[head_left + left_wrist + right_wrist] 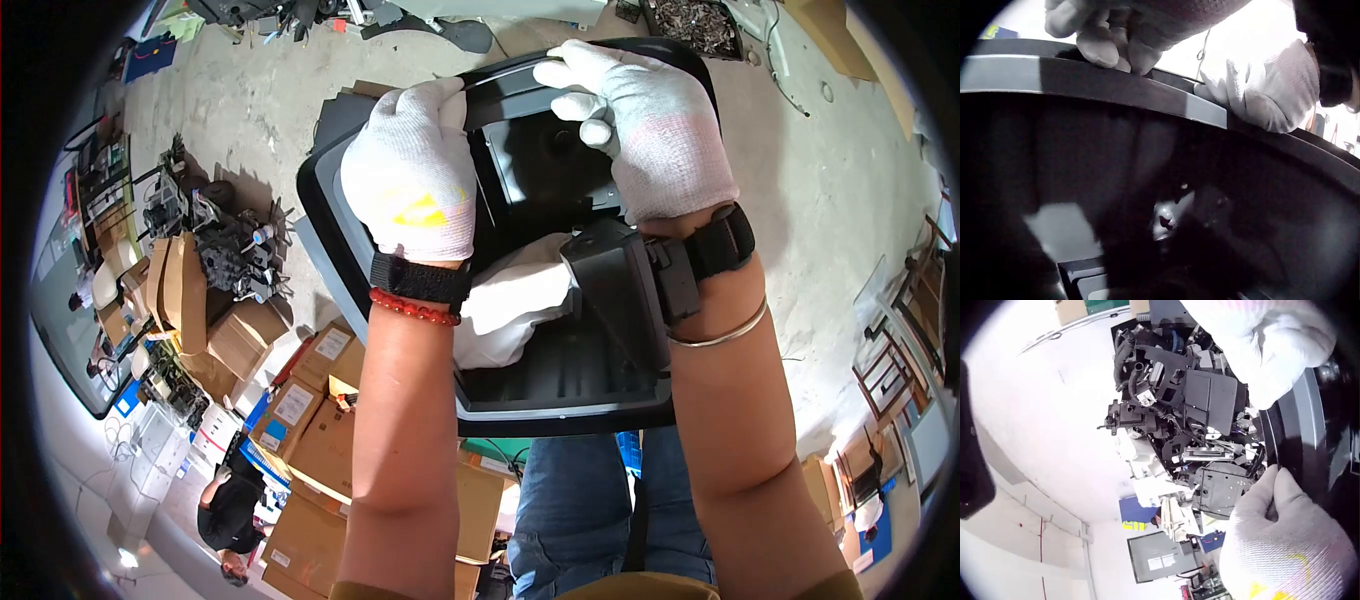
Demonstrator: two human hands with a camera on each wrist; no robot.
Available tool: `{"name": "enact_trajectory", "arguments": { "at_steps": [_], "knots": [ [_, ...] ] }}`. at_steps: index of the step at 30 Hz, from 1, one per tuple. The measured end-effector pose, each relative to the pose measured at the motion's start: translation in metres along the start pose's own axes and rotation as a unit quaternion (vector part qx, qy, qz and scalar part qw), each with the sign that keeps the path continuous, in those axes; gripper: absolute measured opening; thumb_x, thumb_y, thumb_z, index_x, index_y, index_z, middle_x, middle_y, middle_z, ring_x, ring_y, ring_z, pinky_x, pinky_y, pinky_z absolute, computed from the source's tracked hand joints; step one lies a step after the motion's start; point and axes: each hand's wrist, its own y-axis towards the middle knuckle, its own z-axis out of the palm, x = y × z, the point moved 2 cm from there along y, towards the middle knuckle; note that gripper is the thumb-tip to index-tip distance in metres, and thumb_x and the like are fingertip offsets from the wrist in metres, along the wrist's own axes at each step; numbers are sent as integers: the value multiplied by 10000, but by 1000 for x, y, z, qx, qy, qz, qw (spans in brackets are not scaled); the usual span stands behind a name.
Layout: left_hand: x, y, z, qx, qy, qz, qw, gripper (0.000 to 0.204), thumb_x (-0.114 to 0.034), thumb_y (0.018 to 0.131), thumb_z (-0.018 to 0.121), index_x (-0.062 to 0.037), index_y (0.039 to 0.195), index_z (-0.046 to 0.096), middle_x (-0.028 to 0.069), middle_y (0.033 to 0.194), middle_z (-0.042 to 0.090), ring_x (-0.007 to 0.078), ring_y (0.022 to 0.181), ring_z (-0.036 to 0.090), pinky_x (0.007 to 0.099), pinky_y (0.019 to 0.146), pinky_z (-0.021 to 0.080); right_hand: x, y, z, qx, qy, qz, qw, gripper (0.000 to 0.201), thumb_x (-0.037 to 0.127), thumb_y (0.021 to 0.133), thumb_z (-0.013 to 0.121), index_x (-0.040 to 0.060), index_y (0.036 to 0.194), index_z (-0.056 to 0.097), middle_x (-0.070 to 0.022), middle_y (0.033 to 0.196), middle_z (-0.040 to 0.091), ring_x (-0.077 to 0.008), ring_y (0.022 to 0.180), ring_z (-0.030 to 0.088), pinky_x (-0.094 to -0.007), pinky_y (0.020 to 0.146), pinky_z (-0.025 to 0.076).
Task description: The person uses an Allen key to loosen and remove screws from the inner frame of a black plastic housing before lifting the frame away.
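A large black plastic casing [560, 422] with a raised rim lies in front of me, its hollow inside facing up. My left hand [412, 175], in a white glove with a yellow mark, pinches the far rim between thumb and finger, as the right wrist view shows. Further right along the same rim, my gloved right hand [668, 140] grips with bent fingers. In the left wrist view both hands sit on top of the rim [1135, 94]. A crumpled white cloth or bag [515, 300] lies in the casing, partly behind a black angular piece [615, 290].
Cardboard boxes [325, 430] are stacked at the lower left, near a person in black [232, 515]. Dark machine parts [220, 230] lie on the concrete floor to the left. A tray of small scraps [695, 28] stands beyond the casing.
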Motion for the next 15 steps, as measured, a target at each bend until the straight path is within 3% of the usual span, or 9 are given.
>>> {"name": "enact_trajectory", "arguments": {
  "at_steps": [2,5,6,7,9,11,12,13,15],
  "knots": [
    [-2,-1,0,-10,-10,-30,999,122,-211,876,711,-111,933,751,102,906,717,288,823,694,349,735,545,1,-1,3,-8,38,16,999,270,192,956,649,-36,1095,690,-68,925,744,-60,650,623,-159,544,421],
    [-2,-3,4,-28,-29,-41,998,115,-199,869,719,-104,925,751,98,882,713,281,807,689,345,731,542,4,2,-3,-27,-66,13,997,221,190,937,621,5,1040,684,-101,955,757,-180,769,712,-277,605,518],
    [-2,-4,5,-37,-8,-38,999,109,-181,857,730,-100,926,750,97,864,708,282,790,684,344,729,541,13,6,-5,2,-287,-104,952,183,192,906,639,33,981,691,-102,888,737,-221,763,702,-319,620,526],
    [0,-4,6,-54,-15,-15,998,105,-163,845,741,-99,928,749,99,860,708,281,790,685,346,723,540,19,9,-3,28,-488,-218,845,147,193,874,657,61,922,698,-103,822,717,-261,758,692,-360,634,533],
    [5,-5,6,-43,-30,-2,999,108,-212,858,700,-143,926,749,96,893,721,299,783,699,388,698,555,27,5,-8,2,-524,-235,819,132,206,811,680,83,859,690,-142,751,640,-333,771,652,-412,676,534],
    [7,-7,6,-50,-56,1,997,118,-188,851,710,-140,953,746,98,896,722,295,798,701,383,703,554,27,-5,-11,68,-626,-275,727,135,219,816,669,85,838,668,-155,755,626,-348,767,638,-415,673,527],
    [7,-9,3,-48,-80,11,996,140,-165,844,721,-136,979,742,100,900,722,291,813,702,379,708,552,22,-12,-9,82,-643,-276,710,111,219,841,639,113,811,646,-133,767,634,-339,759,639,-418,665,521],
    [4,-11,-1,-52,-77,7,996,140,-165,844,721,-136,979,742,100,900,722,291,813,702,379,708,552,11,-17,-9,96,-623,-363,686,115,229,864,613,130,804,621,-116,761,626,-333,747,635,-424,646,507],
    [-2,-18,-5,-37,-152,-138,978,205,-120,822,749,-125,1027,735,96,894,720,258,767,684,348,701,538,2,-21,-14,60,-614,-306,726,61,195,863,615,143,840,634,-114,757,614,-321,730,631,-417,633,499]
  ]
}}
